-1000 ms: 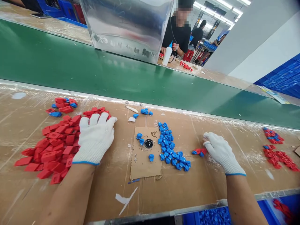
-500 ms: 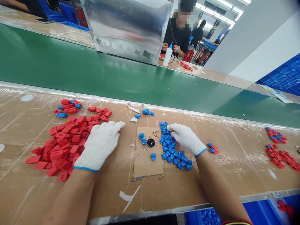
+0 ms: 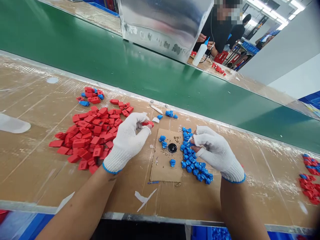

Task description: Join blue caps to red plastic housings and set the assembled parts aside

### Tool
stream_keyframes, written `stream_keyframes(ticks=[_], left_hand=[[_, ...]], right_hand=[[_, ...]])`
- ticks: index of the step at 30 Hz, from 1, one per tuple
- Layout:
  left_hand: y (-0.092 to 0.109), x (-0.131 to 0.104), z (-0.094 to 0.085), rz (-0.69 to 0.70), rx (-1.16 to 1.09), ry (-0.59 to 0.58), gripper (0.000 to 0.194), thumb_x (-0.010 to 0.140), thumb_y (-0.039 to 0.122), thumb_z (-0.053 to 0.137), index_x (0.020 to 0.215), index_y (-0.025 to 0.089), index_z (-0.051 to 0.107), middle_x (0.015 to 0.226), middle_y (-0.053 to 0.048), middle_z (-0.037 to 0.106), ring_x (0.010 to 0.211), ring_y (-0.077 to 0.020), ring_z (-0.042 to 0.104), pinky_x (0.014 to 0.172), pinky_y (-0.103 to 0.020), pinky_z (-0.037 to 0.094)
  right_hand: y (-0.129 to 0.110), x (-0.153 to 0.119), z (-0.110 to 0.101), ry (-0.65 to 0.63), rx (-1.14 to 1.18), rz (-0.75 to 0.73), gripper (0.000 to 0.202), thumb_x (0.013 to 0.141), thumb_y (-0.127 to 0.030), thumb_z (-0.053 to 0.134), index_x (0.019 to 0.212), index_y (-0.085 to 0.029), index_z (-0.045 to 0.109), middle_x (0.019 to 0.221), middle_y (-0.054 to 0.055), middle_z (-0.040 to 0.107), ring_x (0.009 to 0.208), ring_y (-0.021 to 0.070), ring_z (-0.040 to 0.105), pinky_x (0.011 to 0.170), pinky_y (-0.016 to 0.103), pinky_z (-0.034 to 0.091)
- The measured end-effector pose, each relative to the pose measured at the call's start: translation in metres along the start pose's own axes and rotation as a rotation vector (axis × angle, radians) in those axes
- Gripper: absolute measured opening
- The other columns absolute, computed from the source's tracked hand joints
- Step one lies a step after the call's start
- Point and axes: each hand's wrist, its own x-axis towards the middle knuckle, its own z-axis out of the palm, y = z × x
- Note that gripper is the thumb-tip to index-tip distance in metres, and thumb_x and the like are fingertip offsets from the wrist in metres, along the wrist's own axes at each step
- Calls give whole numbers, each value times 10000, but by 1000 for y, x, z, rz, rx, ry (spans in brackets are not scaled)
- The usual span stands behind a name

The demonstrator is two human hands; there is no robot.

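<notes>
My left hand [image 3: 131, 140], in a white glove, pinches a red piece [image 3: 148, 123] between thumb and fingers, just right of a large pile of red blocks [image 3: 86, 136]. My right hand [image 3: 215, 150], also gloved, is curled with bare fingertips close together over the right side of the blue pieces [image 3: 196, 166]; whether anything is between them cannot be made out. Between the hands lies a cardboard piece [image 3: 165, 173] with a small round black dish [image 3: 172, 148] and a few blue pieces on it.
A green strip [image 3: 150, 76] runs behind the cardboard-covered table [image 3: 130, 186], with a metal box [image 3: 162, 30] on its far side. A white bottle [image 3: 200, 53] stands near another person at the back. More red and blue pieces [image 3: 310, 186] lie at far right.
My left hand has moved right and now holds a red piece. My right hand has turned and shifted slightly off the top of the blue pile. The camera view has shifted.
</notes>
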Motion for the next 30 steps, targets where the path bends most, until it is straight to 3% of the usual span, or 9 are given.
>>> stream_keyframes(ticks=[5, 10, 17, 23, 27, 30], left_hand=[[8, 5, 5, -240, -539, 57, 296, 744, 250, 843, 853, 202, 571, 908, -6, 678, 760, -122, 658, 767, -296, 583], [11, 9, 3, -291, -857, 38, 343, 692, 148, 870, 801, 192, 548, 834, 40, 599, 739, -70, 589, 760, -237, 577], [10, 10, 3, -353, -868, 33, 275, 756, 122, 822, 811, 185, 560, 755, 53, 611, 655, -59, 618, 682, -201, 552], [10, 10, 4, -322, -847, 26, 216, 847, 216, 828, 909, 180, 624, 800, 37, 636, 651, -64, 632, 614, -176, 537], [8, 10, 6, -351, -812, 39, 226, 900, 267, 814, 916, 192, 601, 807, 32, 641, 633, -73, 643, 598, -187, 548], [9, 9, 5, -370, -793, 44, 191, 928, 274, 794, 947, 194, 622, 794, 22, 659, 634, -85, 652, 604, -198, 552]], right_hand=[[-8, 19, 19, -221, 23, -124, 276, 914, 9, 566, 924, -249, 665, 971, 20, 661, 878, 153, 641, 790, 290, 546], [-11, 28, 28, -341, -113, -71, 277, 909, -2, 525, 991, -234, 654, 884, 4, 704, 794, 153, 610, 754, 278, 508], [-15, 39, 32, -470, -313, -26, 273, 850, -57, 546, 1027, -245, 633, 886, 16, 758, 775, 178, 641, 708, 285, 459], [-8, 29, 20, -410, -349, -14, 377, 840, -64, 566, 1155, -256, 645, 998, 41, 801, 834, 208, 733, 744, 311, 526], [-7, 30, 19, -478, -387, 10, 396, 785, -51, 558, 1116, -253, 641, 971, 38, 799, 815, 218, 742, 704, 314, 529], [-11, 32, 14, -435, -327, 21, 323, 803, -50, 563, 1051, -249, 625, 937, 26, 784, 785, 207, 739, 665, 309, 542]])
